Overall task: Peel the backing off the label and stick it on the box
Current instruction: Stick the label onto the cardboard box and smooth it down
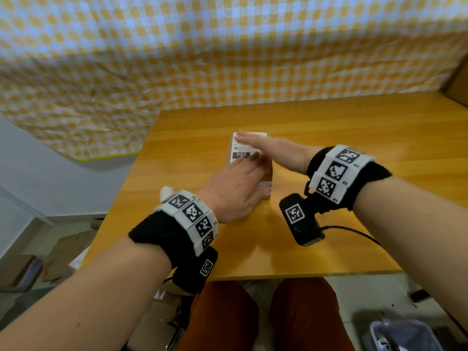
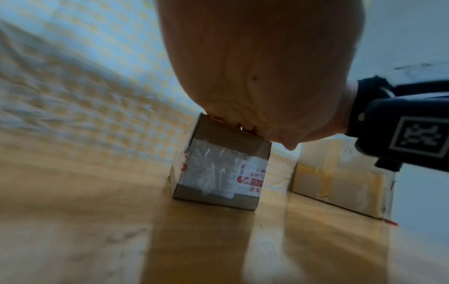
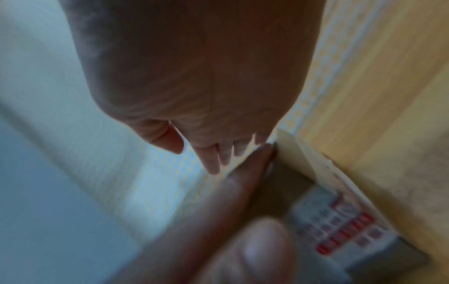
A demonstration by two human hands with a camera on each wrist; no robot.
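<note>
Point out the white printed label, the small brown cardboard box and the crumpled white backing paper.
white printed label (image 1: 240,155), head view, on its black "032" block.
small brown cardboard box (image 2: 219,138), left wrist view, bare cardboard above the tape.
crumpled white backing paper (image 1: 167,191), head view, beyond the left wristband.

My wooden table (image 1: 329,138) stood against a yellow-checked cloth (image 1: 202,46) hanging behind it; a large taped carton (image 2: 340,178) sat at its far right corner, cardboard boxes (image 1: 58,252) below its left edge.
</note>
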